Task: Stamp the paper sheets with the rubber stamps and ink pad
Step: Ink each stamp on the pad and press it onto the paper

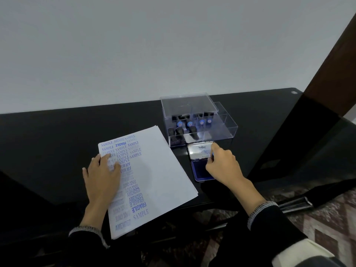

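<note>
- Dark and glossy, the desk (pixel 57 135) runs along a plain pale wall, with patterned flooring showing at the lower right
- A stack of paper sheets (pixel 158 170) lies angled at the middle of the desk; its top sheet already carries many blue impressions down the left half (SAMPLE, FRAGILE, AMENDED, AIR MAIL), while the right half is bare, so there is room left to stamp
- The left hand (pixel 104 174) lies flat on the stamped part of the top sheet, fingers spread and straight, gripping nothing; I judge it is there to pin the stack so it cannot slide
- Just right of the paper sits the ink pad (pixel 202 170), open, its blue pad facing up and its metal lid (pixel 199 151) hinged back toward the wall, which keeps the ink within easy reach of the working hand
- The right hand (pixel 221 164) rests over the pad's right edge with fingers curled at the lid's corner; whether it pinches the lid or a small stamp, I cannot tell
- Behind the pad stands a clear plastic box (pixel 200 122), lid raised, holding the rubber stamps (pixel 189 125) upright in compartments, handy for swapping
- Both hands are well apart, one on each side of the sheet's bare half
</note>
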Tool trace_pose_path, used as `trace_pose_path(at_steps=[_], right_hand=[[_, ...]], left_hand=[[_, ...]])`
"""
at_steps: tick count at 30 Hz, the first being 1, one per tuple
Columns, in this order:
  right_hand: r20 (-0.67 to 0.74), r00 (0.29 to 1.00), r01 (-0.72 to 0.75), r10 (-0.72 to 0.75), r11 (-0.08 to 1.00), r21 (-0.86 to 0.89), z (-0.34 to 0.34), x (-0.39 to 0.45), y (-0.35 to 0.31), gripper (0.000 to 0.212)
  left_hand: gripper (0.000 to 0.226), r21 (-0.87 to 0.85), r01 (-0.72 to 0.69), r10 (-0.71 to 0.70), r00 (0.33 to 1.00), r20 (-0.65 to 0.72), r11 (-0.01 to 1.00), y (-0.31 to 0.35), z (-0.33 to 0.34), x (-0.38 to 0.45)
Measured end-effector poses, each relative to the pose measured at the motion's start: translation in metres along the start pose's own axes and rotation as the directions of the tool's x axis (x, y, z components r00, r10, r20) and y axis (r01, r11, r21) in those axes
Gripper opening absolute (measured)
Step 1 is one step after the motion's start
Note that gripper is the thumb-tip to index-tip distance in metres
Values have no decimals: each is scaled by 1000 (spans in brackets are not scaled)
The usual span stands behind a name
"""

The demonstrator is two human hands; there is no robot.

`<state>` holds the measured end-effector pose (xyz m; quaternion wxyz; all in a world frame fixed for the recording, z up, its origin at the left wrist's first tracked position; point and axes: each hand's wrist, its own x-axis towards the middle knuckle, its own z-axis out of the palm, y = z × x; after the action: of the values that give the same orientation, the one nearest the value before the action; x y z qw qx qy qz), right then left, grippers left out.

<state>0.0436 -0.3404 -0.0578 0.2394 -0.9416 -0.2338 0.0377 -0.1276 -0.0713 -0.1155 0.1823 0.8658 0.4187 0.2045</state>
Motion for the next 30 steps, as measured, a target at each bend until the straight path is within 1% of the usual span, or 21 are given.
trace_pose_path(at_steps=[2,4,6,8,12,14,18,20,23,25,30], right_hand=[[18,1000,-26,25,999,45,-3,2,2,8],[44,999,-30,28,998,50,-5,4,2,7],[54,999,-3,4,1000,-24,-5,4,-1,10],[24,999,33,-30,993,-114,-1,-1,-4,16],[-35,998,48,-55,983,-179,4,-10,-7,22],[-23,999,32,-36,984,-173,3,-8,-7,21],[47,999,-23,28,995,-101,-4,4,-7,13],[58,998,-19,26,994,-112,-6,5,-9,13],[9,1000,21,-19,979,-205,-1,-4,-14,21],[-30,999,34,-42,973,-227,3,-9,-14,23],[-32,999,-11,7,993,-117,2,-4,-6,16]], left_hand=[[46,13,-4,4,1000,3,1000,0,0,0],[46,31,-11,11,1000,7,999,0,1,0],[46,40,-9,9,1000,11,999,0,2,0],[46,44,-6,5,1000,11,999,1,2,0],[46,62,-3,1,1000,18,998,3,2,-2],[47,69,-5,4,1000,23,998,4,2,-2],[47,68,-1,-1,1000,24,998,4,1,-2],[47,76,-5,3,1000,28,997,3,1,-3],[47,79,-2,0,999,33,997,4,0,-3],[46,74,1,-3,1000,31,997,6,0,-3],[47,74,-3,0,1000,31,997,6,0,-3]])
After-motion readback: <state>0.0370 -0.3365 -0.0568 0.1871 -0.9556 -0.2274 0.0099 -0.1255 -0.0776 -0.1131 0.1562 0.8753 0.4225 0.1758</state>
